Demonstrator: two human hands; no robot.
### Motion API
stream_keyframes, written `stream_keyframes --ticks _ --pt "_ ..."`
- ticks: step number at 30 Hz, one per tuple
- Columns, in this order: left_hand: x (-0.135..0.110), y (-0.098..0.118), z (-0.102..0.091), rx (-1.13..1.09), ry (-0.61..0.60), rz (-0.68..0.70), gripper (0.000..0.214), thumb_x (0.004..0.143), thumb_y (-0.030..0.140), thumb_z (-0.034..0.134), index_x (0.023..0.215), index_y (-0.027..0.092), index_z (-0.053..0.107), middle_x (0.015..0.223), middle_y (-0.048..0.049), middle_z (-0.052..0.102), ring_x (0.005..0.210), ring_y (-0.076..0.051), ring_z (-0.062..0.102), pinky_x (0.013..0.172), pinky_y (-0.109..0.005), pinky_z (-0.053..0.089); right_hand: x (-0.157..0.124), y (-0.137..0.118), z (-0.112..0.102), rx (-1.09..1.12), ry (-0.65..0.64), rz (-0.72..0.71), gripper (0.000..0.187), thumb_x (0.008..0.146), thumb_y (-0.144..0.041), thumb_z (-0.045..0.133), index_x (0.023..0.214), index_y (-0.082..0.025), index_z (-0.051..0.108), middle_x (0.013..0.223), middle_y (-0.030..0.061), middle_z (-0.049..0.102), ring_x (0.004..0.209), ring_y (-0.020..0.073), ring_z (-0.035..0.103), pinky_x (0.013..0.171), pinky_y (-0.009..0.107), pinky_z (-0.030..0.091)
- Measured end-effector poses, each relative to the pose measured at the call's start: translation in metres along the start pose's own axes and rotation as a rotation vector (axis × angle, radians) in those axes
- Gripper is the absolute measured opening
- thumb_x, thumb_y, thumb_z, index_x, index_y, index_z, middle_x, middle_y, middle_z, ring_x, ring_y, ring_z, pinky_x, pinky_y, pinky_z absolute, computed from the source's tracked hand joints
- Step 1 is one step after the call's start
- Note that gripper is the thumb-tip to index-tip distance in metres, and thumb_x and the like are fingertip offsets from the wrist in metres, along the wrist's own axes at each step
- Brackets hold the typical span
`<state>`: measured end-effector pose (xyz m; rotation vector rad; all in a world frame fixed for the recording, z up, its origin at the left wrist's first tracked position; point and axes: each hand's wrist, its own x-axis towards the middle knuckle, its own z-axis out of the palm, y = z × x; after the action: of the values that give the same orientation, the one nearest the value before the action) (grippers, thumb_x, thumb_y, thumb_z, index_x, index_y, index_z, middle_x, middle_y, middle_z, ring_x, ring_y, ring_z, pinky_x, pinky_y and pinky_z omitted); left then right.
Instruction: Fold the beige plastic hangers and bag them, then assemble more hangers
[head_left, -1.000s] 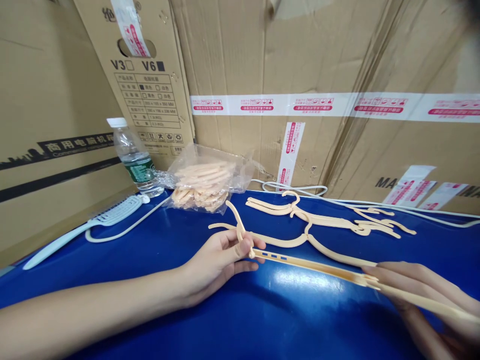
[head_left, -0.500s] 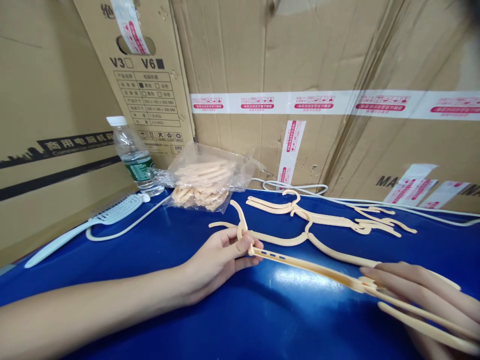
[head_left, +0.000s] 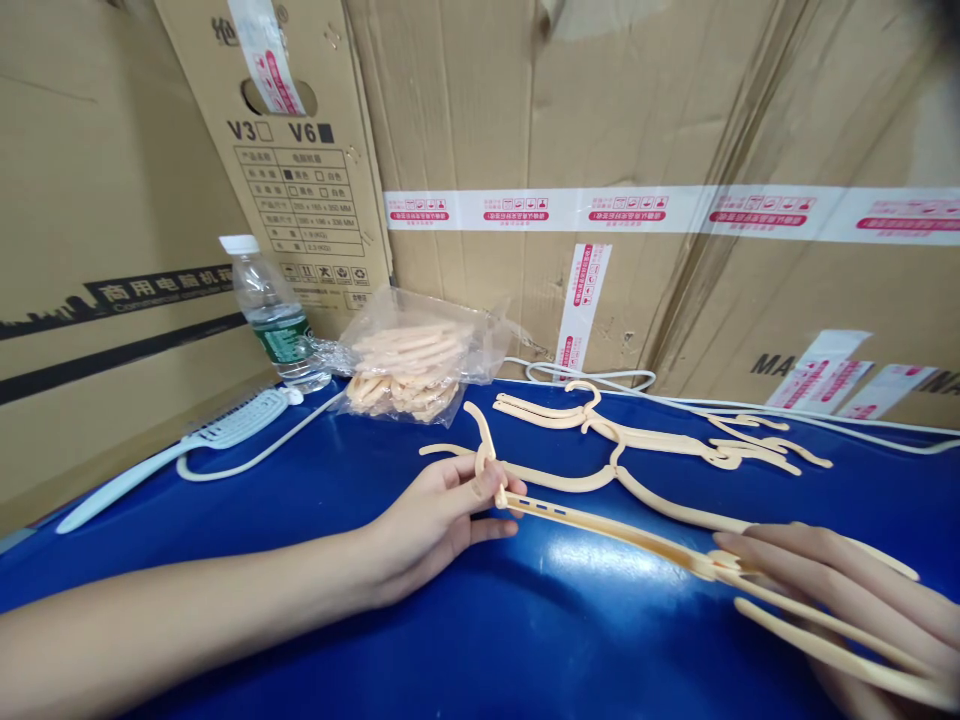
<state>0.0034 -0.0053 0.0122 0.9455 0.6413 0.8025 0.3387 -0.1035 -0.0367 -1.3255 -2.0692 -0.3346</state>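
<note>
My left hand point(head_left: 450, 510) pinches one end of a cream plastic folding hanger point(head_left: 615, 530), where a curved end piece sticks up past the thumb. The slotted arm of this hanger stretches to the right above the blue tabletop. At its other end, my right hand point(head_left: 855, 590) is closed around the joint and further slim arms, partly cut off by the frame edge. Behind both hands lies another cream hanger point(head_left: 562, 480), spread out on the table. More folded hangers point(head_left: 645, 435) rest farther back.
A clear bag of cream hanger parts point(head_left: 409, 360) sits at the back, beside a water bottle point(head_left: 281, 335). A pale blue hairbrush point(head_left: 232, 420) lies at the left. White cable point(head_left: 750, 403) runs along the cardboard boxes point(head_left: 510, 110) behind the blue table point(head_left: 420, 660).
The right hand and its end of the hanger have shifted slightly left. My left hand keeps its pinch almost unmoved. The view has tilted a little.
</note>
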Motion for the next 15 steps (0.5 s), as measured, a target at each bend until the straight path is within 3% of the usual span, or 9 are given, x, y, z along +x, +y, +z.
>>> stream_keyframes --ticks 5,12,15 --pt "-0.0006 0.0012 0.0016 0.017 0.010 -0.007 0.026 0.079 0.037 0.076 0.078 0.012 0.069 0.085 -0.0043 0.061 0.078 -0.013 0.053 0.068 -0.024 0.048 -0.0032 0.0088 0.0011 -0.063 0.025 -0.093 0.035 0.091 -0.038 0.045 0.122 -0.038 0.061 0.116 0.0004 0.068 0.102 0.0260 0.066 0.086 0.036 0.054" --pt "0.0008 0.0008 0.0005 -0.010 0.038 -0.023 0.024 0.079 0.035 0.076 0.076 0.012 0.070 0.084 -0.0042 0.064 0.080 -0.013 0.056 0.074 -0.024 0.049 -0.0052 0.0032 -0.0010 -0.027 -0.013 -0.007 0.036 0.091 -0.041 0.047 0.125 -0.039 0.057 0.126 -0.0011 0.062 0.111 0.0251 0.063 0.106 0.036 0.040" --pt "0.0006 0.0017 0.0014 -0.012 0.040 -0.024 0.023 0.078 0.033 0.077 0.075 0.012 0.070 0.081 -0.0035 0.065 0.079 -0.012 0.057 0.076 -0.024 0.048 -0.0078 0.0035 -0.0019 -0.027 -0.042 0.017 0.038 0.090 -0.043 0.048 0.127 -0.040 0.056 0.127 -0.0012 0.061 0.110 0.0270 0.063 0.103 0.038 0.043"
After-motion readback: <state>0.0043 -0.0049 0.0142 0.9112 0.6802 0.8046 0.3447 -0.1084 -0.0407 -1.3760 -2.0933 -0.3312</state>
